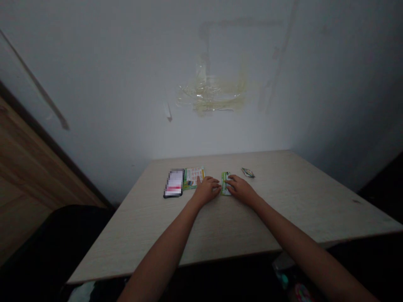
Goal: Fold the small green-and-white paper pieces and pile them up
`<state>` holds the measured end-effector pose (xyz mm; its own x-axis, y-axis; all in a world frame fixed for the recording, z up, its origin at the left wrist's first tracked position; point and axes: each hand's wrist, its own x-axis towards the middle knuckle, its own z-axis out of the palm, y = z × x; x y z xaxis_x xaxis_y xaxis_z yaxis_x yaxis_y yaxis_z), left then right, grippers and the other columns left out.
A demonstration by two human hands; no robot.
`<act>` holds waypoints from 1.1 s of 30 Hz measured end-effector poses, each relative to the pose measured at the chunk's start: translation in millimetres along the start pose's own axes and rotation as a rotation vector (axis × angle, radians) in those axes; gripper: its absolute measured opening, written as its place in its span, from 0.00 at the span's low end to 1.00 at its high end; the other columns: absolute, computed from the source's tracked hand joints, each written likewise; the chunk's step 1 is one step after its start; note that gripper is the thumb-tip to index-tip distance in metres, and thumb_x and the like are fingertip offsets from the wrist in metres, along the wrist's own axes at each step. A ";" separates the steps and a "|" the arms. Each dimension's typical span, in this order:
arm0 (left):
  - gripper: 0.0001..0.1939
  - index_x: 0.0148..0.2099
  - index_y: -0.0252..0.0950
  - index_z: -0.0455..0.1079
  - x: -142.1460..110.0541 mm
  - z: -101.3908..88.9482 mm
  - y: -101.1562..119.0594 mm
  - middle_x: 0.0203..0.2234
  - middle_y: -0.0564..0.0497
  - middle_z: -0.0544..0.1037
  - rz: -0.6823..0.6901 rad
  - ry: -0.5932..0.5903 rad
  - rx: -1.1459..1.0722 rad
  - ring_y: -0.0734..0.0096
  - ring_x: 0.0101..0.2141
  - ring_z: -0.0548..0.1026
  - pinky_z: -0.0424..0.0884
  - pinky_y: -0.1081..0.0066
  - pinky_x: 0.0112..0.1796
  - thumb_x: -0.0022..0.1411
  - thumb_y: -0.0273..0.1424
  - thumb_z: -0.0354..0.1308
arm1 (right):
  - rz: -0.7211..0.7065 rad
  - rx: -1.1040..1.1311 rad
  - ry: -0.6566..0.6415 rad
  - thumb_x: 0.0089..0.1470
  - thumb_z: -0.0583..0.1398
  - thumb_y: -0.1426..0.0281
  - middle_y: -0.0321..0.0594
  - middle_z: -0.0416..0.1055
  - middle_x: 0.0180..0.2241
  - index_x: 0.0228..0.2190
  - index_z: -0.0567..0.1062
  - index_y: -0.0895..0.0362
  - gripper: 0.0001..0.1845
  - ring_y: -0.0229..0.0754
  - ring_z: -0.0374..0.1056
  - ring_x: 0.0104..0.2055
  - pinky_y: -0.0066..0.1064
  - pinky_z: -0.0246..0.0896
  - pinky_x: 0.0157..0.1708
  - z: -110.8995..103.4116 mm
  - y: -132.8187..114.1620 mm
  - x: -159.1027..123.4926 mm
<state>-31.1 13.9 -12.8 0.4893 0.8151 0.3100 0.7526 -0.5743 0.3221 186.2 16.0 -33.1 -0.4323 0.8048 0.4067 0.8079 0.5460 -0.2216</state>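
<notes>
A narrow green and white printed paper [224,189], which looks folded, lies flat on the table between my hands. My right hand [242,189] rests its spread fingertips on the paper's right side. At its left edge are the outstretched fingers of my left hand [208,189], thumb apart; whether they touch it I cannot tell. Beyond my left hand lies a printed leaflet [193,174] with green edges, partly covered by that hand. A phone [174,183] with a lit, blurred-out screen sits against the leaflet's left side.
Past my right hand lies a small folded, multicoloured paper piece [248,172]. The pale wooden table [270,222] meets a white wall [141,84] bearing old tape [217,94]. A wooden panel [28,159] stands at the left. Dark, unclear items lie below the front edge.
</notes>
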 end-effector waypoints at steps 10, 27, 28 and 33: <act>0.12 0.44 0.49 0.78 -0.4 0.2 0.4 0.50 0.51 0.77 0.013 0.011 0.031 0.57 0.55 0.65 0.39 0.34 0.59 0.66 0.40 0.54 | -0.034 0.080 0.013 0.63 0.53 0.66 0.52 0.65 0.56 0.51 0.76 0.56 0.19 0.48 0.64 0.57 0.41 0.59 0.58 0.2 1.1 -2.0; 0.12 0.42 0.51 0.78 -0.4 3.8 -4.2 0.52 0.54 0.75 -0.022 0.004 0.000 0.58 0.57 0.62 0.36 0.33 0.59 0.66 0.42 0.53 | -0.120 0.096 0.024 0.62 0.54 0.69 0.50 0.65 0.57 0.50 0.76 0.54 0.18 0.48 0.61 0.59 0.43 0.58 0.58 2.1 10.6 -2.3; 0.12 0.42 0.51 0.78 -0.3 4.4 -5.1 0.52 0.54 0.75 -0.022 0.006 0.000 0.58 0.57 0.62 0.36 0.33 0.59 0.66 0.42 0.53 | -0.122 0.090 0.023 0.62 0.54 0.69 0.51 0.65 0.57 0.50 0.76 0.54 0.18 0.48 0.62 0.59 0.43 0.59 0.58 2.4 10.5 -2.0; 0.12 0.42 0.51 0.79 0.9 6.3 -7.8 0.52 0.54 0.75 -0.028 0.000 -0.007 0.57 0.57 0.62 0.37 0.32 0.59 0.66 0.42 0.54 | -0.119 0.077 0.034 0.62 0.54 0.69 0.52 0.65 0.56 0.50 0.76 0.54 0.18 0.47 0.62 0.58 0.44 0.59 0.57 3.4 10.0 -1.6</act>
<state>-33.8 19.6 -20.6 0.4680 0.8310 0.3007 0.7630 -0.5517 0.3368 193.7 21.0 -39.0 -0.5083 0.7258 0.4636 0.7180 0.6544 -0.2373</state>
